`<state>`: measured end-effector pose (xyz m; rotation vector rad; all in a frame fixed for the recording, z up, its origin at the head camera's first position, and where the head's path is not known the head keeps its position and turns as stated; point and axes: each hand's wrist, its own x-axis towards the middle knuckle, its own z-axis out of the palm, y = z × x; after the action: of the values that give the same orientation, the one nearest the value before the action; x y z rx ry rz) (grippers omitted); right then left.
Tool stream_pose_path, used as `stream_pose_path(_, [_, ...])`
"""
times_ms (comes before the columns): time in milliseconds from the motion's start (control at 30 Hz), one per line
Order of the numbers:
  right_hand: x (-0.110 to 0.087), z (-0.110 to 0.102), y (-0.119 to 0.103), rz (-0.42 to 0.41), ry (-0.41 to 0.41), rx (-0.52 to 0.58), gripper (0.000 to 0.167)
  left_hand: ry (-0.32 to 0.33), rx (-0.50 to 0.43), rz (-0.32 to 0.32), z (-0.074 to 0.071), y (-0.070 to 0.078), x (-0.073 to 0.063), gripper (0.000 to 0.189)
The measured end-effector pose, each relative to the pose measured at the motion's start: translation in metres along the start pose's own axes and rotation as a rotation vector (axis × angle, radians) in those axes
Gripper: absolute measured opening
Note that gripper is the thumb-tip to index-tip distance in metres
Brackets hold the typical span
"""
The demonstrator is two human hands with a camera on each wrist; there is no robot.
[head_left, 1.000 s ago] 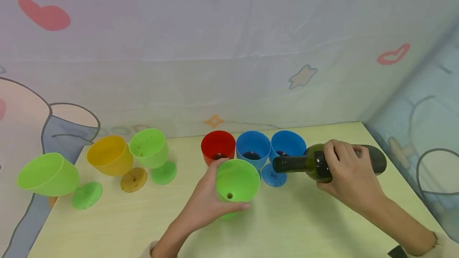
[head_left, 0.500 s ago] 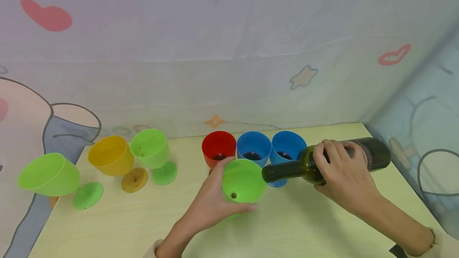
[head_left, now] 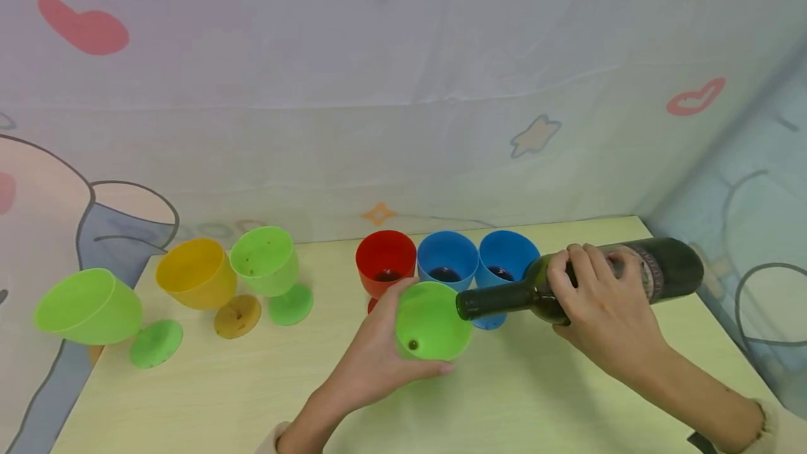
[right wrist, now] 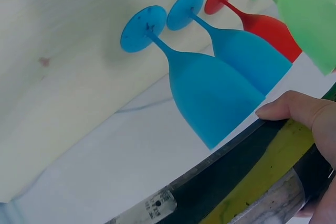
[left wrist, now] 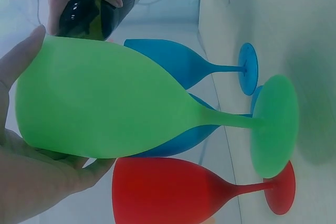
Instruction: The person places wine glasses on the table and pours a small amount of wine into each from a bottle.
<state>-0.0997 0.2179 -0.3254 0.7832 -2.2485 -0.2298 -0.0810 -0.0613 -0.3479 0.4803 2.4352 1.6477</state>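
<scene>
Head view: cups a smooth, round-bowled green goblet (head_left: pixel 433 317) in left hand (head_left: pixel 380 357); grips glossy, tilted dark bottle (head_left: pixel 537 289) in right hand (head_left: pixel 604 303).

Pale cloth (head_left: pixel 302 54) fills twelve o'clock, solid red heart (head_left: pixel 88 31) at ten, outlined heart (head_left: pixel 677 105) at two, tabletop (head_left: pixel 504 398) at six!

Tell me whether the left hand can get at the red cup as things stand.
Probably not right now: the left hand is taken up with gripping a green cup. The red cup stands close beyond it, so setting the green cup down would likely free the way.
</scene>
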Motion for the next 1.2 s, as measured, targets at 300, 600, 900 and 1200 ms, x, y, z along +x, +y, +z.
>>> stream_pose_path(300, [0.0029,-0.0021,0.0,-0.026,0.01,-0.033,0.071,-0.007,-0.017,0.01,0.0005,0.0009,-0.0007,0.098])
stream_pose_path(600, [0.0058,-0.0049,-0.001,-0.054,0.039,-0.064,0.075,-0.009,-0.013,0.019,0.0009,0.0013,-0.0007,0.098])
stream_pose_path(900, [0.0072,-0.0084,0.0005,-0.071,-0.036,-0.077,0.076,-0.013,-0.033,0.028,0.0018,-0.0004,-0.0008,0.095])
stream_pose_path(1200, [0.009,-0.0089,0.0025,-0.083,-0.033,-0.115,0.08,-0.005,-0.044,0.048,0.0018,-0.0008,-0.0004,0.095])
